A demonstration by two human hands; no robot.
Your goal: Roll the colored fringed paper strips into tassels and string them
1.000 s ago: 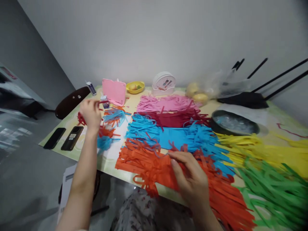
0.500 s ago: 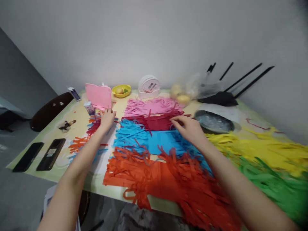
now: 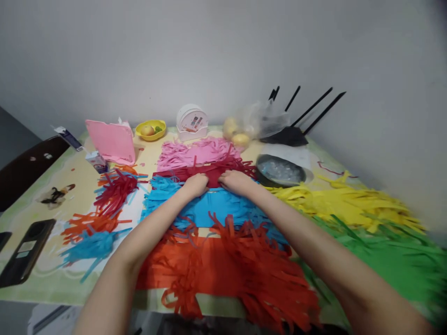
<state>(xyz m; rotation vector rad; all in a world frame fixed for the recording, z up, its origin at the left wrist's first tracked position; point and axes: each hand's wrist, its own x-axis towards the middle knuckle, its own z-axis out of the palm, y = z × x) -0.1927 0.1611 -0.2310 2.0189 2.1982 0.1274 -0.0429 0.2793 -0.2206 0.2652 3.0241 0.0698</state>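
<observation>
A dark red fringed sheet [image 3: 213, 173] lies across the middle of the table. My left hand [image 3: 196, 184] has its fingers curled on the sheet's near edge. Close beside it my right hand [image 3: 237, 181] is closed on the same sheet; the fingertips of both are partly hidden. Pink fringed material [image 3: 199, 151] lies just beyond, while a blue fringed sheet [image 3: 211, 209] is under my wrists. Nearer to me spreads an orange-red fringed sheet [image 3: 218, 267]. At the left sit small cut tufts: a dark red one [image 3: 115, 190], an orange one [image 3: 92, 224] and a blue one [image 3: 89, 246].
Yellow [image 3: 345, 204] and green fringed sheets [image 3: 387, 260] cover the right side. Along the back are a pink tablet case [image 3: 111, 139], a yellow fruit bowl [image 3: 151, 131], a white holder [image 3: 192, 123] and a dark bowl [image 3: 279, 171]. A phone [image 3: 28, 251] lies left.
My left hand has moved right from the small tufts to the dark red sheet. My right hand has closed in toward it. The whole view has shifted, uncovering the tufts.
</observation>
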